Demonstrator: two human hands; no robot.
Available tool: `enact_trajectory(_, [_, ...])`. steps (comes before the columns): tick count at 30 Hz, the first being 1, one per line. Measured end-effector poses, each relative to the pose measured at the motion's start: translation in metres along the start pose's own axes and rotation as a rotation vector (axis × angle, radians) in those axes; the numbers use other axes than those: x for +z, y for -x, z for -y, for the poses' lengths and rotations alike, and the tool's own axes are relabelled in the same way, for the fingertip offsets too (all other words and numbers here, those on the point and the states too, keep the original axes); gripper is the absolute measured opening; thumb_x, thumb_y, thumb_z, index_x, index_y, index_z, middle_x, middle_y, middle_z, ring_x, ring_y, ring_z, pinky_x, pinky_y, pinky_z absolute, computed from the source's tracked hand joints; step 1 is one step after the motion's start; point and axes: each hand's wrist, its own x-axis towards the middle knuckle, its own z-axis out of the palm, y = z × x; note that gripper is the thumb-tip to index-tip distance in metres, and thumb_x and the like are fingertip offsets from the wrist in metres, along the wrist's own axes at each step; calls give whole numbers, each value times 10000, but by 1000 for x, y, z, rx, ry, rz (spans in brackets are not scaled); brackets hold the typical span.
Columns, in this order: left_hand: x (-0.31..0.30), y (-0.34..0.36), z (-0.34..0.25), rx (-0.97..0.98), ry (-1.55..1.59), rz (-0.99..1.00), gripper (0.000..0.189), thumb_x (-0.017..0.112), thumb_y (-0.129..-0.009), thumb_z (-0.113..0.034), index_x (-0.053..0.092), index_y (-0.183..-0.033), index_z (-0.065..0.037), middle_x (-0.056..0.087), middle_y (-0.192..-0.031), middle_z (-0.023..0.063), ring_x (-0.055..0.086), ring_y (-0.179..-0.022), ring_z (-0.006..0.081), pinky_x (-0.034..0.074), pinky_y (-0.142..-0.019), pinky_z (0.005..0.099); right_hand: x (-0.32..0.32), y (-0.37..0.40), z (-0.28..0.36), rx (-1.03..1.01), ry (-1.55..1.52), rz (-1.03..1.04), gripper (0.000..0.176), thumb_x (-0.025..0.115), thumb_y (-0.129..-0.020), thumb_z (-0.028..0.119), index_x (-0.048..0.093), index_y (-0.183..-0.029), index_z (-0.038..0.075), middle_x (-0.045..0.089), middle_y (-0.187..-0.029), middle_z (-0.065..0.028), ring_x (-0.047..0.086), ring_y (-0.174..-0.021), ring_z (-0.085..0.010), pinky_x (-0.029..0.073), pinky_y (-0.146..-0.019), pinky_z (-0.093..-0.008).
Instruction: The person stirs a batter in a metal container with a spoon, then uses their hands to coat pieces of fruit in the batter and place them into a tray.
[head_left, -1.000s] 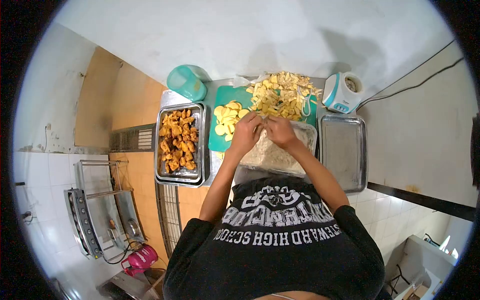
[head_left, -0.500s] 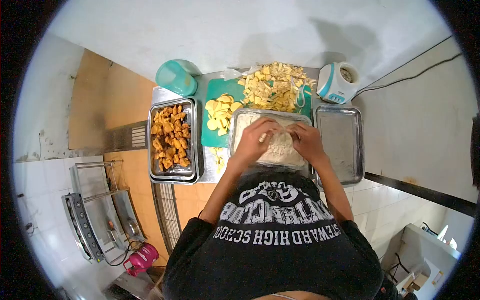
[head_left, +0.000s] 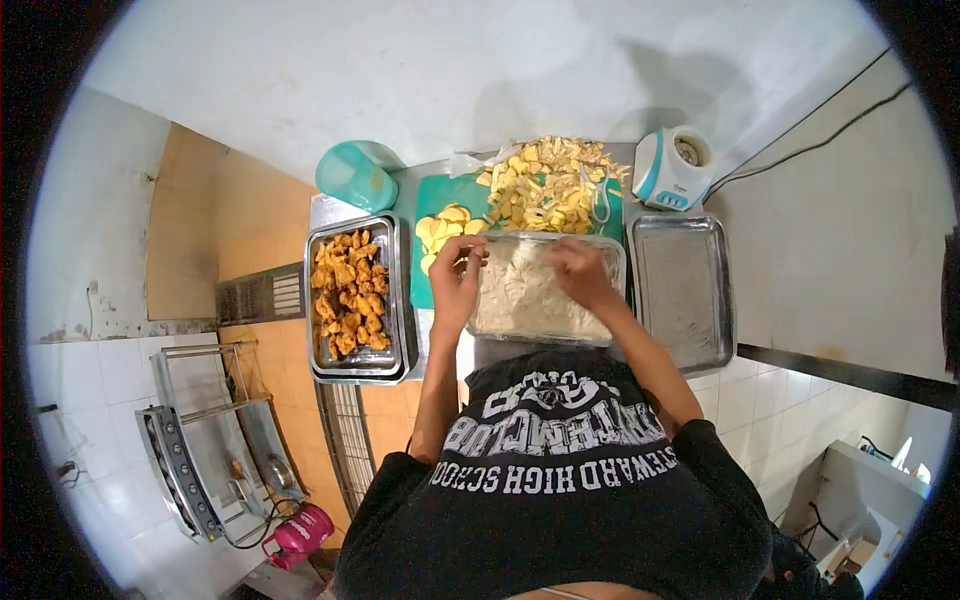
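Observation:
My left hand [head_left: 460,268] is at the upper left corner of a metal tray [head_left: 540,338], its fingers curled around the rim. Pale flour or a floury mix [head_left: 525,300] fills this tray in front of me. Over the tray's right half is my right hand [head_left: 583,268], smeared by motion with its fingers pointing down toward the flour. Whether it holds anything is hidden by the blur. Just beyond the tray lies a green cutting board [head_left: 421,290], bearing round yellow slices [head_left: 445,226] and a heap of cut yellow pieces [head_left: 550,185].
Browned fried pieces [head_left: 348,290] lie in a metal tray [head_left: 398,345] at the left. A second shallow metal tray [head_left: 685,290] is at the right, below a white and teal appliance [head_left: 665,175]. A green plastic container [head_left: 352,178] stands at the back left.
My left hand has moved from above the flour to the tray's left rim. My right hand has shifted slightly left and is now blurred. The whole view has dropped a little.

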Motion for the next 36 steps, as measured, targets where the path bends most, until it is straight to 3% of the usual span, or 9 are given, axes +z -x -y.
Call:
enact_trajectory(4, [1, -1, -8, 25, -44, 9, 104, 582, -948, -29, 620, -1037, 11, 658, -953, 66, 645, -832, 129, 556, -742, 278, 19, -7, 37, -121, -118, 355, 146, 621, -754, 50, 699, -877, 60, 672, -837, -121, 665, -758, -311, 546, -687, -412])
enact_trajectory(7, [-11, 3, -3, 37, -64, -61, 101, 592, -931, -17, 633, -1022, -1, 675, -903, 73, 667, -819, 137, 532, -702, 263, 6, -19, 36, -177, -181, 389, 132, 644, -781, 95, 708, -889, 52, 663, -817, -134, 658, -746, -327, 538, -673, -420])
enact_trajectory(14, [-31, 15, 12, -9, -65, -162, 115, 591, -946, -49, 625, -1039, 8, 672, -921, 79, 664, -838, 141, 548, -718, 273, 24, -47, 18, -39, -109, 143, 191, 617, -869, 176, 723, -934, 31, 686, -879, -158, 658, -769, -355, 537, -698, -420])
enact_trajectory(18, [-27, 13, 6, -6, -39, -156, 117, 587, -950, -54, 623, -1042, 9, 671, -922, 77, 663, -838, 138, 546, -717, 271, 44, -30, 36, -38, -199, 242, 199, 592, -874, 173, 725, -936, 38, 689, -927, -156, 660, -829, -354, 541, -734, -439])
enact_trajectory(26, [-31, 15, 15, -27, -52, -122, 124, 583, -958, -69, 621, -1048, 8, 673, -924, 77, 665, -823, 141, 554, -724, 280, 23, -18, 5, 248, -167, 456, 294, 592, -910, 239, 685, -787, -12, 614, -635, -205, 611, -590, -359, 469, -582, -423])
enact_trajectory(28, [-31, 15, 13, -16, -46, -131, 124, 582, -958, -65, 620, -1050, 8, 671, -928, 77, 664, -823, 140, 554, -724, 280, 13, -18, 3, 338, -442, 241, 322, 603, -907, 243, 670, -736, -22, 624, -623, -184, 607, -539, -290, 473, -563, -402])
enact_trajectory(32, [-28, 15, 11, -35, -32, -125, 119, 581, -954, -49, 620, -1051, 8, 664, -946, 80, 661, -812, 138, 555, -722, 274, -35, -14, -3, 439, -319, 205, 328, 611, -912, 230, 676, -711, -21, 642, -609, -152, 624, -511, -233, 497, -570, -363])
enact_trajectory(34, [-25, 15, 9, -43, -24, -111, 118, 581, -954, -45, 620, -1051, 9, 662, -951, 81, 660, -808, 138, 555, -721, 272, -52, -6, -7, 402, -218, 221, 312, 616, -913, 220, 660, -721, -23, 634, -624, -160, 629, -540, -297, 495, -568, -393])
enact_trajectory(36, [-22, 14, 9, -50, -3, -98, 118, 583, -954, -49, 622, -1050, 8, 665, -956, 79, 659, -802, 138, 554, -719, 273, -64, 2, -13, 109, 155, 212, 290, 627, -909, 212, 638, -728, -15, 627, -654, -168, 610, -563, -359, 485, -566, -440])
